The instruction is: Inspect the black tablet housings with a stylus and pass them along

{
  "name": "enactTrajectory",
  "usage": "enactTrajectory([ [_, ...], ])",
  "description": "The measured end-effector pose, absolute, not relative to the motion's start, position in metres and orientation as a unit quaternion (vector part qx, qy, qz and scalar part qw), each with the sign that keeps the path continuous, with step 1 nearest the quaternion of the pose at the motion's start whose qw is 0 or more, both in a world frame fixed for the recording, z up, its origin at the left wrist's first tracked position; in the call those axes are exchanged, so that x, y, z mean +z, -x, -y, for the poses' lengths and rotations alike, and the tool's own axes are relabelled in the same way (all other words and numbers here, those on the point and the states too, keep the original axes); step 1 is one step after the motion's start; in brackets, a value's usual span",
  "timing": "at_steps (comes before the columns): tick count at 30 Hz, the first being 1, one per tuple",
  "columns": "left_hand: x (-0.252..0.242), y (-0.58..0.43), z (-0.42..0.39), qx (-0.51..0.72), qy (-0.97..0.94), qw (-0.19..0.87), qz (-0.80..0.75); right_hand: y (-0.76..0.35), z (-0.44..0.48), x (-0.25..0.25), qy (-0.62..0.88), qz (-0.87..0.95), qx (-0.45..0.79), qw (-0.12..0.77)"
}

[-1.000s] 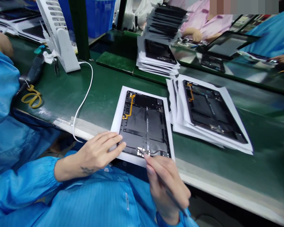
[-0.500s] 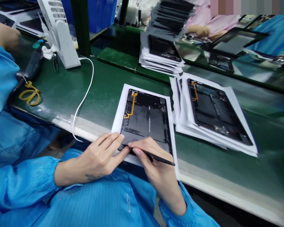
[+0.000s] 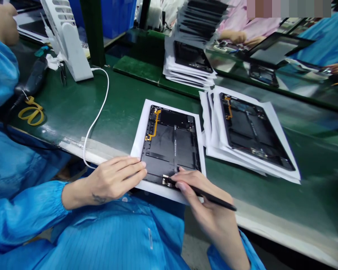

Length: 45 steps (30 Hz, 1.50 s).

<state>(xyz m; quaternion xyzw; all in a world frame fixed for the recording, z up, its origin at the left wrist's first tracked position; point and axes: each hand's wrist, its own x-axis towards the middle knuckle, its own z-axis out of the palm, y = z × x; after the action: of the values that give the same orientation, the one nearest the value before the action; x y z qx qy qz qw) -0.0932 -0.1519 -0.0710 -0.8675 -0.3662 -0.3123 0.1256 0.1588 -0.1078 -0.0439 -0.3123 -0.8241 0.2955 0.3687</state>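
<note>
Pinched in the right hand (image 3: 202,193), one black stylus (image 3: 214,198), its tip hidden behind fingers, reaches one open tablet (image 3: 171,146) on white paper (image 3: 137,146); left hand (image 3: 115,178) lies open, touching its near edge.

The left fingers (image 3: 135,167) and right fingers (image 3: 183,179) lie just apart, with a narrow gap between them at the lower edge of the black tablet housing (image 3: 171,146). The housing lies flat, leaving open space above it for a hand to pass over. Up and left of the left fingers, the bare green table (image 3: 115,120) gives wide room as far as a white cable (image 3: 98,108). Right of the right fingers, a strip of table runs to a paper-interleaved stack of tablet housings (image 3: 250,131), which stands in the way.
</note>
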Motion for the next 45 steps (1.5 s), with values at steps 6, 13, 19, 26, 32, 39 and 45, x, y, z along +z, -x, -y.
enactTrajectory([
  [6,-0.056,0.078,0.145,-0.248,0.880,0.164,0.370,-0.160,0.123,-0.050,0.320,0.830,0.245,0.386],
  [13,-0.059,0.068,0.142,-0.236,0.888,0.176,0.354,-0.158,0.131,-0.051,0.302,0.869,0.154,0.362],
  [19,-0.063,0.066,0.148,-0.224,0.888,0.189,0.354,-0.156,0.132,-0.051,0.273,0.890,0.123,0.344],
  [26,-0.045,0.105,0.124,-0.319,0.820,-0.133,0.456,-0.163,0.125,-0.058,0.340,0.773,0.277,0.459],
  [32,-0.012,0.112,0.101,-0.363,0.553,-0.517,0.542,-0.153,0.127,-0.061,0.313,0.744,0.299,0.509],
  [39,-0.010,0.079,0.079,-0.298,0.499,-0.595,0.556,-0.145,0.126,-0.064,0.321,0.689,0.322,0.564],
  [45,0.023,0.085,0.010,-0.275,0.682,-0.357,0.576,-0.163,0.122,-0.046,0.272,0.724,0.306,0.555],
])
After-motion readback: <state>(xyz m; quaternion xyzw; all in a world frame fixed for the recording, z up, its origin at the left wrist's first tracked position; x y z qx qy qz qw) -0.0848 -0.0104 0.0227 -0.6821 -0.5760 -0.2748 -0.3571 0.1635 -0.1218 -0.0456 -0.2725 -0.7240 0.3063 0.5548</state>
